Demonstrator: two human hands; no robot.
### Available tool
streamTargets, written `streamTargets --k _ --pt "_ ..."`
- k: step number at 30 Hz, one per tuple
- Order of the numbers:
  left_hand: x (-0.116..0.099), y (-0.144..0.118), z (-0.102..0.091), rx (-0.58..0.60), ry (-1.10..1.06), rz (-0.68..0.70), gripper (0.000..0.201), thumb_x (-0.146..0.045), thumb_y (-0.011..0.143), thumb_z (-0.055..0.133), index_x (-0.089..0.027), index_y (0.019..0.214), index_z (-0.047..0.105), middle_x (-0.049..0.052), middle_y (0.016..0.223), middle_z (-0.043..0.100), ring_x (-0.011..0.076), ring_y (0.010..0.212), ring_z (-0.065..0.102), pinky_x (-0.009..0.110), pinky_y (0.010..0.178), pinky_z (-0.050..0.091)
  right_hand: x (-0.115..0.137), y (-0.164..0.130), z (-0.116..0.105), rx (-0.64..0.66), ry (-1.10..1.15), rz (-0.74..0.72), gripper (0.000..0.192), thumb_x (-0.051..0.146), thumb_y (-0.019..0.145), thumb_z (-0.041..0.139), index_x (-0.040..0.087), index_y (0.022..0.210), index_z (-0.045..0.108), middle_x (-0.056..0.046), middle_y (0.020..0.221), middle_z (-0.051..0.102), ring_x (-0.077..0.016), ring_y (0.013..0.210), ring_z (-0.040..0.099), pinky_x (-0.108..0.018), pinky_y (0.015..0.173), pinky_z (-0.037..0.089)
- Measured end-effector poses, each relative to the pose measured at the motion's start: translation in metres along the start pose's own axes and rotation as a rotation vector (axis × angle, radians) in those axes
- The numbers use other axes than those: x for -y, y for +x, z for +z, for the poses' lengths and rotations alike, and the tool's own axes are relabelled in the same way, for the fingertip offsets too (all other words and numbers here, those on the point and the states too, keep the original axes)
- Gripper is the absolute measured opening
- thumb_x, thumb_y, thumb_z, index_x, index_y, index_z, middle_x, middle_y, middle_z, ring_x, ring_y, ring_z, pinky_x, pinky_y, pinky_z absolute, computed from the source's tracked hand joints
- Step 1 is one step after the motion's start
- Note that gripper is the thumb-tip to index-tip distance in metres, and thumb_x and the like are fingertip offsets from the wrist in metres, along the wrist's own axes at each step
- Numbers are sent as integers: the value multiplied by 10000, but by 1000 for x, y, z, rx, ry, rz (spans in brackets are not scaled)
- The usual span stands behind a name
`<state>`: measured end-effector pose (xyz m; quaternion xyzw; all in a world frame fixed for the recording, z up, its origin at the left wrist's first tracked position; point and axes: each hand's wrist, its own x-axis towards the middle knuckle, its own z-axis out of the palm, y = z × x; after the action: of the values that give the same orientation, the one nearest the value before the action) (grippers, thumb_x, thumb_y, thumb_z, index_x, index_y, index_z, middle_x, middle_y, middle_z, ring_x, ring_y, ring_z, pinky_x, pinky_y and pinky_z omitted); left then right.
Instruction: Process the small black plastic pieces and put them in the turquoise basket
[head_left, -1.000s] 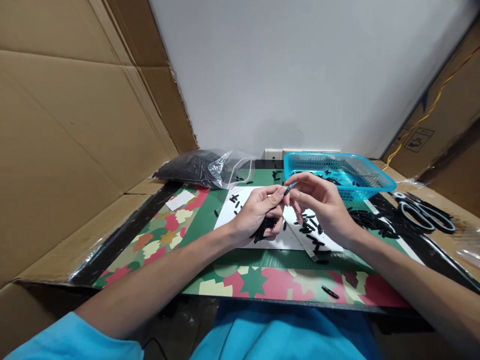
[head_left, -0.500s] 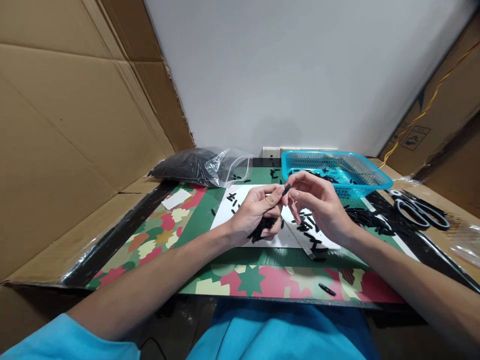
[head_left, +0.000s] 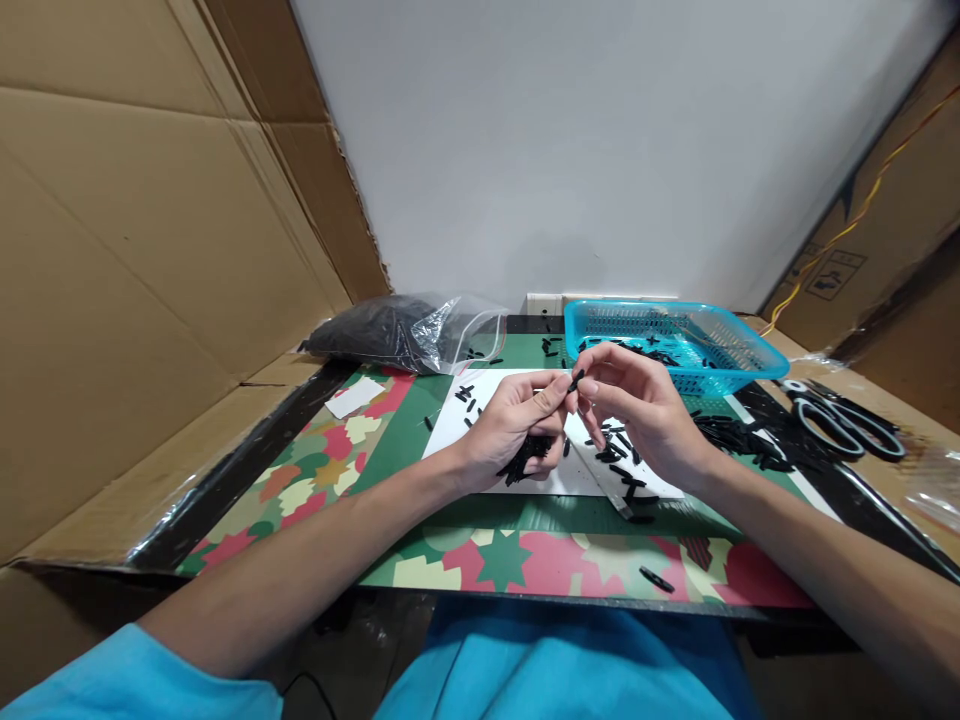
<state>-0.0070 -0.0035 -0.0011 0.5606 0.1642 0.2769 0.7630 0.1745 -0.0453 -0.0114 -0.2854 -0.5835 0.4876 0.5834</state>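
Observation:
My left hand [head_left: 514, 430] is curled around a bunch of small black pieces [head_left: 527, 456] in its palm, above a white sheet [head_left: 540, 478]. Its thumb and forefinger meet my right hand [head_left: 637, 410] at one small black piece [head_left: 575, 381], pinched between the fingertips of both hands. Several loose black pieces [head_left: 619, 462] lie scattered on the sheet under my right hand. A thin grey strip [head_left: 604, 486] lies diagonally on the sheet.
A turquoise plastic basket [head_left: 742, 355] with black pieces stands at the back right. A clear bag of black pieces [head_left: 390, 335] lies at the back left. Scissors [head_left: 844, 420] lie at the right. Cardboard walls stand on both sides. One piece [head_left: 655, 579] lies near the front edge.
Both hands stay together over the sheet; the pinched piece shifts only slightly between the fingertips. The view has moved a little.

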Motion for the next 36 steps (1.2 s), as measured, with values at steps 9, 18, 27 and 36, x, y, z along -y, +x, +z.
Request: streamTargets --k 9,18,27,36 --pt "0 -1 0 4 -16 2 350 -476 1002 662 -180 842 569 -117 513 336 77 317 466 138 322 350 -1 0 0 12 38 -26 180 337 942 776 211 994 658 50 707 649 -84 463 553 -219 428 476" --pt "0 -1 1 3 -6 6 360 -491 986 679 -179 840 575 -120 511 333 80 313 459 142 319 347 -2 -1 -2 30 53 -29 155 301 948 772 209 1021 671 22 741 683 -88 474 555 -231 454 498" --pt "-3 -2 1 -2 34 -10 370 -501 981 685 -176 834 585 -116 530 324 73 330 459 137 325 346 -3 2 -5 45 32 -55 175 329 947 781 212 977 654 20 741 698 -97 470 587 -220 428 507" --pt "-7 -1 2 13 -35 -63 356 -469 982 685 -179 821 558 -117 517 332 70 309 413 139 308 320 -6 4 -7 -39 46 -31 203 397 1018 678 202 962 672 31 654 635 -102 479 553 -206 396 500"
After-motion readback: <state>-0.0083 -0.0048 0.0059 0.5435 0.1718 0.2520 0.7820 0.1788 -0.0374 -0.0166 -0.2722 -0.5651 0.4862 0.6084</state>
